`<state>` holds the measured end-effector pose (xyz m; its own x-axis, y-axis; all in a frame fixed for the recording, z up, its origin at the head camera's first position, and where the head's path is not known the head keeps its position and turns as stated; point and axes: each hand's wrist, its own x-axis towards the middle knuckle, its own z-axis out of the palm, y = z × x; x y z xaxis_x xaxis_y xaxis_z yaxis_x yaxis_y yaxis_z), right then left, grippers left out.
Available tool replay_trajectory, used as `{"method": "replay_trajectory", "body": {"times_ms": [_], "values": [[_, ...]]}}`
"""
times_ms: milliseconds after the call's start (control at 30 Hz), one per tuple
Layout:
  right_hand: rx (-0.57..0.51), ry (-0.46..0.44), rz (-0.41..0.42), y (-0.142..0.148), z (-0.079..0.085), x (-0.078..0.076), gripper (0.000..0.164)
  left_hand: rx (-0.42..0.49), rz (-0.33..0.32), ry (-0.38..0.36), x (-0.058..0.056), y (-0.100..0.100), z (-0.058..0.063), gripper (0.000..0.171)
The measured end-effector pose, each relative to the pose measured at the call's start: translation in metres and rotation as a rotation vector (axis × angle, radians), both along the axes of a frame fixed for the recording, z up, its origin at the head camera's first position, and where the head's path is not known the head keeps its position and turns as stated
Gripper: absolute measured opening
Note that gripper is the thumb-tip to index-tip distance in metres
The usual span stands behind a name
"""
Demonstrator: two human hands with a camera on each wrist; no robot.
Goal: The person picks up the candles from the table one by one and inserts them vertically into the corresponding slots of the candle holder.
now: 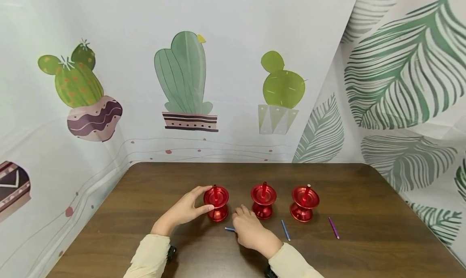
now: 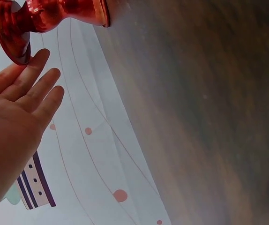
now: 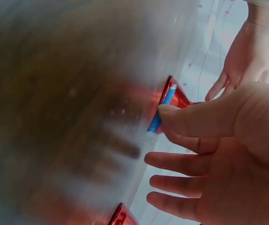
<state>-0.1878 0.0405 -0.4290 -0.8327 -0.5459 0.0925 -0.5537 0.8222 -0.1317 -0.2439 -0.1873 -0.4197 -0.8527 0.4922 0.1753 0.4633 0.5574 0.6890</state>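
My left hand (image 1: 186, 208) holds the dish rim of the leftmost red metal candle holder (image 1: 218, 215), thumb at the front and index finger at the back. Its other fingers stretch out below the dish in the left wrist view. Between thumb and index finger, my right hand (image 1: 251, 231) pinches a slim blue stick (image 3: 168, 97) with pale ends, low over the table. The remaining right fingers (image 3: 179, 186) extend loosely. In the head view, the hand hides most of this blue stick (image 1: 229, 229). A red upright stick (image 1: 215, 193) rises from the left holder's dish.
Two matching red holders, the middle one (image 1: 263, 210) and the right one (image 1: 301, 213), stand in line, each with a red upright stick. A second blue stick (image 1: 285, 230) and a purple stick (image 1: 333, 228) lie before them on the brown wooden table (image 1: 382, 245). Patterned cloth (image 1: 233, 67) hangs behind.
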Motion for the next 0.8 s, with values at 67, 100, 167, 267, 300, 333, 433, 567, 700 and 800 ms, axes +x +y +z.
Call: {"method": "replay_trajectory", "body": {"times_ms": [67,100,167,267,300,333,433,567,700,800], "values": [[-0.053,-0.022,0.012,0.003,0.002,0.0,0.018,0.002,0.001,0.001,0.0,0.0,0.0,0.065],[-0.083,-0.027,0.02,0.004,0.003,0.0,0.017,0.003,0.003,0.003,0.0,-0.001,0.0,0.065],[-0.142,-0.031,0.041,0.006,0.004,-0.001,0.021,0.003,0.003,0.009,0.0,-0.001,-0.001,0.065],[-0.22,-0.029,0.07,0.008,0.006,-0.002,0.026,0.009,0.002,0.016,0.0,-0.001,-0.001,0.065],[-0.245,-0.03,0.077,0.009,0.007,-0.003,0.026,0.011,0.003,0.017,0.0,-0.001,-0.001,0.065],[-0.269,-0.037,0.08,0.009,0.008,-0.003,0.025,0.013,0.001,0.018,0.0,-0.001,-0.001,0.065],[-0.363,-0.075,0.078,0.01,0.011,-0.005,0.021,0.012,-0.007,0.024,0.0,-0.001,-0.002,0.065],[-0.487,-0.113,0.067,0.009,0.016,-0.008,0.015,0.005,-0.025,0.042,-0.001,0.0,-0.003,0.065],[-0.601,-0.108,0.084,0.006,0.018,-0.014,0.011,0.008,-0.037,0.068,-0.001,-0.001,-0.003,0.063],[-0.691,-0.119,0.094,0.002,0.018,-0.021,0.011,0.009,-0.041,0.08,-0.002,-0.001,-0.003,0.063]]}}
